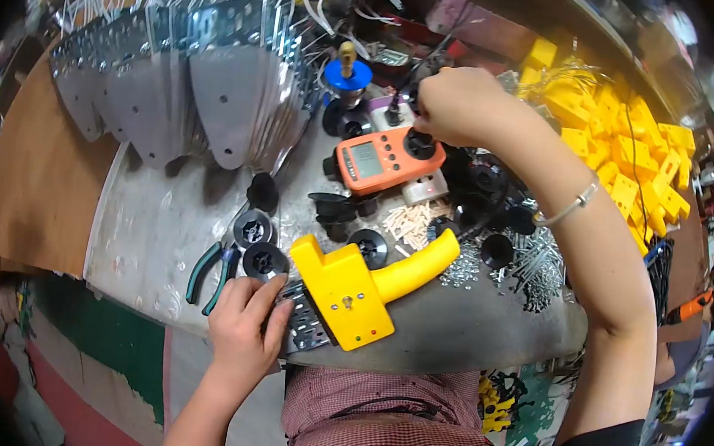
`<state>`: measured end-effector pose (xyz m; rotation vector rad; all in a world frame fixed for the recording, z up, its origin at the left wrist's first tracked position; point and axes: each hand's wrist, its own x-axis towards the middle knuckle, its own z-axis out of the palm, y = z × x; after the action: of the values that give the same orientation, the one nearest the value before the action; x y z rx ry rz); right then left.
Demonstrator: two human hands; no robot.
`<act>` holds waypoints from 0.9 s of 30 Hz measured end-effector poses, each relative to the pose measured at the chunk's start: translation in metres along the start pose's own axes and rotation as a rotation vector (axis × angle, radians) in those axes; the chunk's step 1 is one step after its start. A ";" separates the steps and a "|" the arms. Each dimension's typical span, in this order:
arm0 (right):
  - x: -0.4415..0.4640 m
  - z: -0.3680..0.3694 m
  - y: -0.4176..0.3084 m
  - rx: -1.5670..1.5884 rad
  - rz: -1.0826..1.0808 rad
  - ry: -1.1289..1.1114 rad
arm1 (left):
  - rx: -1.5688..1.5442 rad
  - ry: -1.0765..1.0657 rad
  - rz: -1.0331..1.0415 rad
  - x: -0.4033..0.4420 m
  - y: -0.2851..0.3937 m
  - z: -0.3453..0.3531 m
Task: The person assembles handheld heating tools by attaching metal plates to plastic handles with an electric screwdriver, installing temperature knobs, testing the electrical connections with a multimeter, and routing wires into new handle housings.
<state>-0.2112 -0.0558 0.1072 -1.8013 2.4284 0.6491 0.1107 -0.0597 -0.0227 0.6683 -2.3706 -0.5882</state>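
A stack of thin grey metal plates (223, 101) fills the upper left of the frame; by their look they are stiff, with edges that could nick fingers. Below it, left of centre, lie pliers (215, 274), their handles apart. The left hand (246, 324), lower left of centre, has its fingers bent and its thumb by a perforated strip (306, 325); whether it pinches the metal or only steadies it, I cannot tell. The strip sits against the yellow housing (351, 295), which lies on the table just below centre. The housing looks like moulded plastic: probably light for its bulk, rigid and rather slick. The curved handle (419, 267), pointing up and right, offers the best hold, with a second hand on the block's sides, clear of the small parts on its face. Above centre, an orange meter (362, 160) looks like the more fragile thing, its screen best left untouched and its case held by the ends. The right hand (461, 105) is curled in just above the meter's right end; what its fingers hold is hidden. Loose screws (540, 264) lie right of centre, and more yellow parts (635, 154) are heaped at upper right.
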 end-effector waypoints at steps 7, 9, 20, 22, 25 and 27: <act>-0.003 -0.003 -0.011 -0.094 -0.030 0.052 | 0.038 -0.027 0.010 0.000 0.003 0.000; 0.003 -0.007 0.001 0.068 -0.061 0.033 | 0.034 -0.017 -0.005 -0.001 0.001 -0.001; 0.002 0.026 -0.005 -0.145 -0.125 0.216 | 0.090 -0.243 0.141 0.044 -0.027 -0.028; -0.004 0.035 -0.003 -0.166 -0.166 0.323 | 0.158 -0.354 0.172 0.049 -0.023 -0.030; -0.002 0.021 -0.023 -0.103 0.030 -0.052 | 0.190 -0.430 0.207 0.054 -0.017 -0.032; -0.030 0.036 -0.023 -0.154 -0.145 0.471 | 0.203 -0.482 0.206 0.055 -0.010 -0.034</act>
<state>-0.1872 -0.0210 0.0764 -2.4022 2.5339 0.4501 0.0978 -0.1079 0.0196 0.3852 -2.9342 -0.4591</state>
